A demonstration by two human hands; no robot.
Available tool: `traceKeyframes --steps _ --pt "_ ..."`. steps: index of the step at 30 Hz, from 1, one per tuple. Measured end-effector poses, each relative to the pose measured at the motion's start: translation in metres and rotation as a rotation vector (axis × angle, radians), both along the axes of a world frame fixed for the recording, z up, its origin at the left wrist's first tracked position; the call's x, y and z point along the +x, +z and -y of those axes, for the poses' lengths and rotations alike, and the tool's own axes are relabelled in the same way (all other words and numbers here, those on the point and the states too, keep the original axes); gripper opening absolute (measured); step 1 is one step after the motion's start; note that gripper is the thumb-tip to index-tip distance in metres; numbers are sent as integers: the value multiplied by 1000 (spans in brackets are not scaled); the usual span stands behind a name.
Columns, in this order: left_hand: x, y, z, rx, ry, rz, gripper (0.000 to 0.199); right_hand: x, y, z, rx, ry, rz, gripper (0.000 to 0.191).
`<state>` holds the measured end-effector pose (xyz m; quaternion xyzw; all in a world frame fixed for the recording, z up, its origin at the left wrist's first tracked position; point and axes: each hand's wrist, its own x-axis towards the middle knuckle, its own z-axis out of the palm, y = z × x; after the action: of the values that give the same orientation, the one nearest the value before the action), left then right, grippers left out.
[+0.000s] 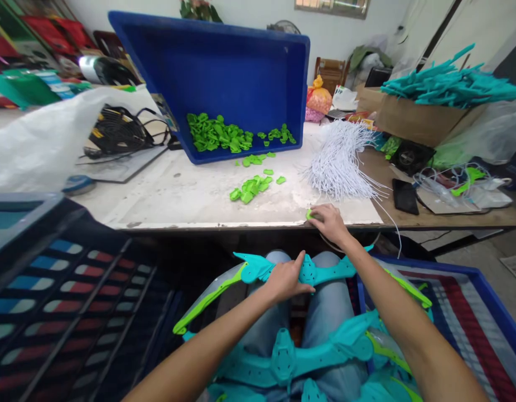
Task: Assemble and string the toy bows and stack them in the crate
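left hand (286,280) is on the upper teal frame (333,273), just left of its middle hub. grip: clamped on the frame, two digits spread toward the hub, one near the top edge, one near the bottom. the other fingertips are hidden, can't tell how they sit.

right hand (331,222) is at the near edge of the table (191,198). grip: fingertips together, clamped on a small green piece (309,214). most of the piece sticks out left of the fingers.

upper teal frame lies across the knees, below the table edge, with green-edged wings angling down on both sides. its right part is partly behind the right forearm. lower teal frame (261,365) is on the lap, nearer the body, with more teal parts under it.

on the table: blue bin (236,72) tilted up, open side facing the person, green pieces (218,134) heaped along its bottom, mostly left. loose green pieces (251,188) lie on the tabletop in front of it. bundle of white cords (341,162) right of the bin, phone (405,196) just beside the cord ends. cardboard box (425,120) behind, at right, piled with teal strips (454,84).

dark crate (73,312) at left, tilted; blue crate (487,290) at right, striped cloth (461,312) in it.
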<state>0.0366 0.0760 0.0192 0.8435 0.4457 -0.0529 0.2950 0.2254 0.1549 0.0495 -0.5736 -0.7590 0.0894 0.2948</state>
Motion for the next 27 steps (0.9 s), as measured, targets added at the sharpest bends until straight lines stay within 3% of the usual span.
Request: traceKeyframes --steps 3,7,10,14,17,21,24,27 --pt "-5 1 -15 -108 -25 101 97 -1 2 20 46 31 -63 13" --pt "-14 -7 -35 -344 -43 354 68 -1 -14 77 39 233 -88 19" --pt "-13 -15 -44 -547 86 449 57 -3 -33 112 15 322 -28 18" --pt "-7 -23 -47 -781 301 549 52 -7 -51 124 -1 332 5 19" --pt "-5 -24 -45 -795 301 606 52 -10 -57 124 -12 293 -46 20" --pt "-3 -20 -41 -641 262 589 49 -13 -59 122 -123 157 -193 10" --pt "0 -19 -38 -596 276 588 39 -16 -57 115 -302 19 -259 33" --pt "3 -21 -37 -591 304 578 29 -18 -55 106 -494 -27 -215 60"
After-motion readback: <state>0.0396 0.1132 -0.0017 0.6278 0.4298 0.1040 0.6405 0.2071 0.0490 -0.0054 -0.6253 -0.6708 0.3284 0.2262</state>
